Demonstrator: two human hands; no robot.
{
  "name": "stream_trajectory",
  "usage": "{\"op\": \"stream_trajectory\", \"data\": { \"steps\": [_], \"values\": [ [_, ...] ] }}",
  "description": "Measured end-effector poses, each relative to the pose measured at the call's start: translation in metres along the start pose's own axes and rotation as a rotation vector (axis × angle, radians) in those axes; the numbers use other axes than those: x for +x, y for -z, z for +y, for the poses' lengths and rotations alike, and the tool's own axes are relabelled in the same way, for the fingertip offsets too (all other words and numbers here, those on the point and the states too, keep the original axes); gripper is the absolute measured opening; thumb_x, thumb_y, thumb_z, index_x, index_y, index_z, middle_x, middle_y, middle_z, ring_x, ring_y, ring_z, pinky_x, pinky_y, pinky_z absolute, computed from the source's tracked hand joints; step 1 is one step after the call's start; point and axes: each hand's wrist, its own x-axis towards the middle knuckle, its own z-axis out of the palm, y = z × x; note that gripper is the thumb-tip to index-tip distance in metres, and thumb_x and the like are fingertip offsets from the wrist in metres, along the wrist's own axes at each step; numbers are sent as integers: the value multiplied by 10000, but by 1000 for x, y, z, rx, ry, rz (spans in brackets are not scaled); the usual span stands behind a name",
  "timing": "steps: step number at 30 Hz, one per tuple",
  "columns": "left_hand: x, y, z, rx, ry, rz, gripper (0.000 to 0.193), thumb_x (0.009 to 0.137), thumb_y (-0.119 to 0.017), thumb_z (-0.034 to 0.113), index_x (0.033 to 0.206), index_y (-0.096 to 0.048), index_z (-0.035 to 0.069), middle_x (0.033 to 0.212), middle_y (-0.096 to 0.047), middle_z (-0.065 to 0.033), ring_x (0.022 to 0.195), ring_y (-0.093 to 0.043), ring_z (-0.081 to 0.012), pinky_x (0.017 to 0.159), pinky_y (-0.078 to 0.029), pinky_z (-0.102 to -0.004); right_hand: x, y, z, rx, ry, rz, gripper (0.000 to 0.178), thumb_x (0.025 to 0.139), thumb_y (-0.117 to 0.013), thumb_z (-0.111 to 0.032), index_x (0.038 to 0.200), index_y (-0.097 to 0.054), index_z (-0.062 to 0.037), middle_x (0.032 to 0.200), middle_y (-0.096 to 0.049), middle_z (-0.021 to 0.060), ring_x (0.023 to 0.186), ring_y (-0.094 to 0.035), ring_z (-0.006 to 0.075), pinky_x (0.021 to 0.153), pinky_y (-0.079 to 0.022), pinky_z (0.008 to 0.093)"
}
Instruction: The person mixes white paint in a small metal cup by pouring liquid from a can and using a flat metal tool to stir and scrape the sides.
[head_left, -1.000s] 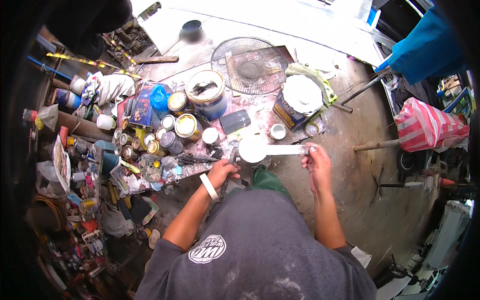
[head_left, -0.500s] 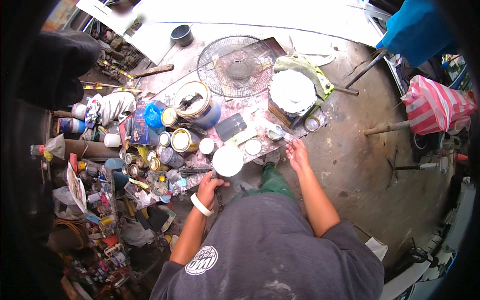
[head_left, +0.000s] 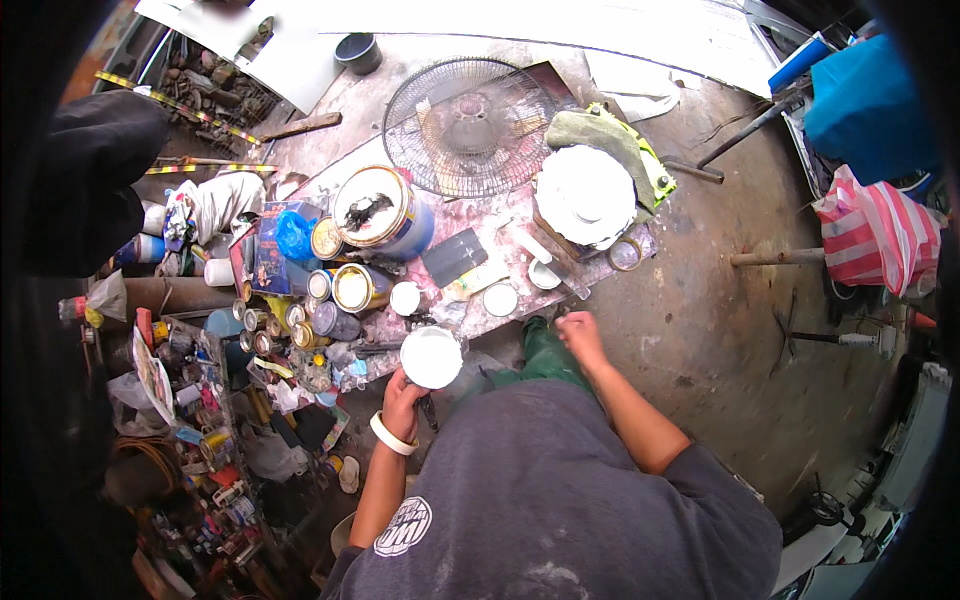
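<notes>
My left hand (head_left: 402, 400), with a pale wristband below it, grips a round cup (head_left: 431, 357) by its near left side. Its top shows white. The cup is held just off the table's near edge. My right hand (head_left: 580, 338) is curled closed beyond the same edge, and whatever is in its fingers, if anything, is hidden. A flat scraper (head_left: 566, 277) lies with its tip over the table edge, apart from that hand. Beside it are a small white-rimmed cup (head_left: 543, 275) and a white-topped can (head_left: 500, 299).
A large paint can (head_left: 415, 232) and several smaller tins crowd the table's left. Behind stands a wire fan guard (head_left: 465, 120); a white-covered bucket (head_left: 585, 200) sits at the right near a grey cloth (head_left: 600, 140). A striped bag (head_left: 875, 235) hangs farther right.
My right hand has come away from the scraper, moved nearer to me and curled closed. The scraper now rests on the table. My left hand has shifted slightly left and nearer with the cup.
</notes>
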Motion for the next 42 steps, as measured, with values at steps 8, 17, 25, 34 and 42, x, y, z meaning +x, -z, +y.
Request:
{"op": "stream_trajectory", "data": {
  "steps": [8, 17, 25, 34, 42],
  "values": [
    [6, 18, 6, 16, -17, 32, 419, 799, -555, 33, 1209, -584, -50, 1073, -684, -118, 922, -655, -221, 865, -512, -353, 14, -114, -54, -1184, 733, 158, 785, 759, -812, -391, 1351, -457, -18, 1310, -508, 147, 1185, -517, 306, 918, -470, 449],
    [26, 56, 29, 123, 78, -132, 386, 811, -538, 28, 1189, -582, -34, 1022, -686, -102, 873, -656, -205, 857, -503, -340, 18, -151, -44, -1311, 588, 346, 914, 728, -804, -448, 1447, -404, -51, 1253, -529, 120, 1166, -514, 281, 932, -440, 485],
    [57, 49, 37, 322, 83, -397, 294, 815, -532, -3, 1104, -577, -29, 960, -674, -96, 822, -671, -197, 802, -517, -307, -94, -99, 1, -256, 460, 391, 733, 782, -763, -288, 1410, -446, -82, 1250, -504, 217, 1220, -491, 380, 1013, -431, 435],
    [59, -112, 1, 643, 197, -854, 287, 779, -557, 12, 1057, -615, -34, 930, -688, -93, 826, -673, -196, 787, -529, -322, -264, 51, 10, 490, 906, 854, 558, 747, -781, -99, 1174, -424, -60, 1293, -460, 163, 1214, -506, 269, 1047, -402, 410],
    [2, -329, -86, 901, 384, -1239, 291, 802, -559, 30, 1085, -609, -19, 975, -694, -102, 864, -668, -194, 824, -515, -309, -346, 168, 47, -166, 926, 1076, 535, 684, -830, -168, 1050, -449, -83, 1334, -464, 221, 1262, -470, 402, 1059, -385, 471]
  ]
}}
